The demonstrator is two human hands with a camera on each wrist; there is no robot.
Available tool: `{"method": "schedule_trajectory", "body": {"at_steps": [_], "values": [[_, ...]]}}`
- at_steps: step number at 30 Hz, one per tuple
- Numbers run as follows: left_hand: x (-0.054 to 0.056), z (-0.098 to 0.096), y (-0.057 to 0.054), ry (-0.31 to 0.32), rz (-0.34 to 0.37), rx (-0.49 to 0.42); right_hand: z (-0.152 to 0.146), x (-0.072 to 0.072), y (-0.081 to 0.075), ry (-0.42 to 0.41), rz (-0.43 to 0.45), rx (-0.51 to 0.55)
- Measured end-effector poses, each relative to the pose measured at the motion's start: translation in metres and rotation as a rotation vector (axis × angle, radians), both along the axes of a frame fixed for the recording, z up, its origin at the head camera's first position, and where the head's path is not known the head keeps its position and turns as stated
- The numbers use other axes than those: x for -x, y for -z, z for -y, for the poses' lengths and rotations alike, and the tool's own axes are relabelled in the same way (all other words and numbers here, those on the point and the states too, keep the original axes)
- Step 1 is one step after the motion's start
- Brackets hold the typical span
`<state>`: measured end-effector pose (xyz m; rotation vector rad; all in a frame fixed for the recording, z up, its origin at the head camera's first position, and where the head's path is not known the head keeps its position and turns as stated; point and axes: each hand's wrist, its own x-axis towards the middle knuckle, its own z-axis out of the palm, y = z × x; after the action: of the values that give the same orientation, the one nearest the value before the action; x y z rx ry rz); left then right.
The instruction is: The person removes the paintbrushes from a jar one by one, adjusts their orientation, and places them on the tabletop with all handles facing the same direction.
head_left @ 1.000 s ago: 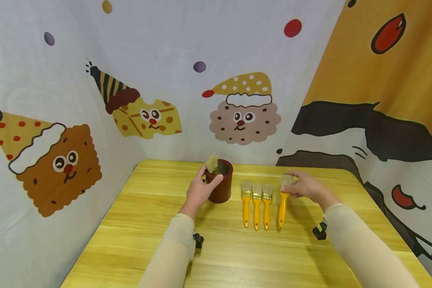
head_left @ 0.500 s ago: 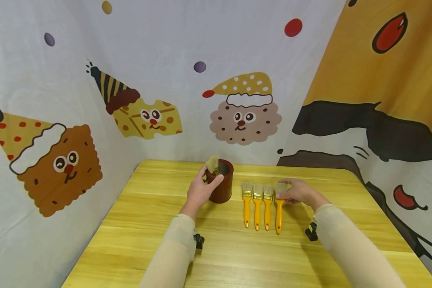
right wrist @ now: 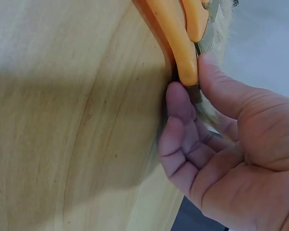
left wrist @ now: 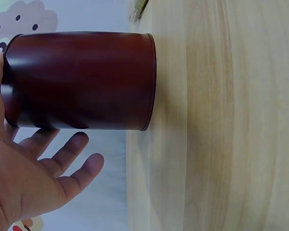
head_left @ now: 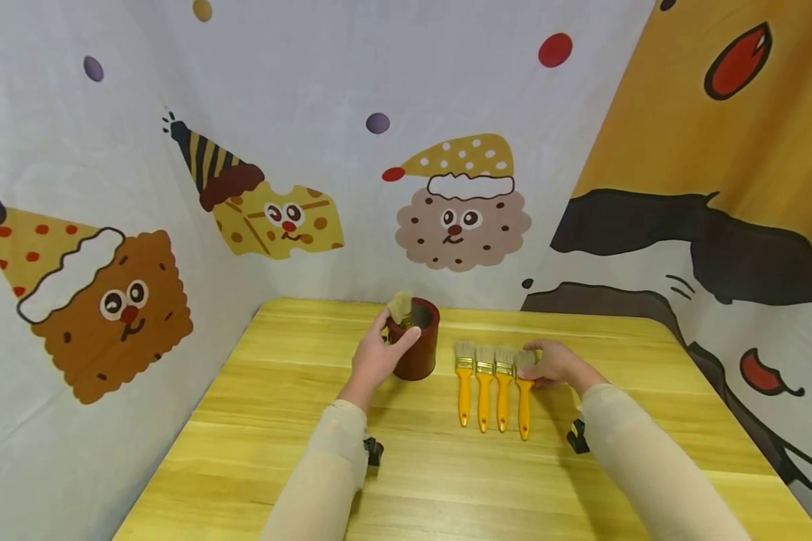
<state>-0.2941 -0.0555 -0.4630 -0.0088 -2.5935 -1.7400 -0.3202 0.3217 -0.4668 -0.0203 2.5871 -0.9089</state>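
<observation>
A dark red cylindrical container [head_left: 416, 361] stands upright at the back of the table. My left hand [head_left: 375, 361] holds it near its rim, thumb over the top edge; the left wrist view shows the lower fingers spread loosely beside its wall. A paintbrush [head_left: 401, 309] leans inside with its pale bristles up. To the right, three yellow-handled paintbrushes [head_left: 483, 391] lie side by side, bristles pointing away. My right hand [head_left: 558, 364] pinches a fourth paintbrush [head_left: 525, 409] around its metal band, at the right end of the row. Its handle [right wrist: 176, 38] crosses the top of the right wrist view.
The wooden table [head_left: 446, 481] stretches toward me. Its back edge meets a white cloth wall [head_left: 298, 83] printed with cartoon figures. Another cloth side hangs at the left. Black wrist cameras sit on both sleeves.
The right hand has brought the fourth paintbrush leftward, up against the other three, and it lies in line with them. The left hand has stayed on the container.
</observation>
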Motion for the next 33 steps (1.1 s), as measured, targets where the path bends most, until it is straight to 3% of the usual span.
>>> {"method": "schedule_trajectory", "body": {"at_steps": [26,33], "values": [[0.000,0.002,-0.002,0.019,-0.008,0.002,-0.008,0.008,0.013,0.050,0.027,0.031],[-0.002,0.002,-0.002,0.021,-0.003,0.006,-0.007,0.003,0.014,0.056,0.031,0.048]]}}
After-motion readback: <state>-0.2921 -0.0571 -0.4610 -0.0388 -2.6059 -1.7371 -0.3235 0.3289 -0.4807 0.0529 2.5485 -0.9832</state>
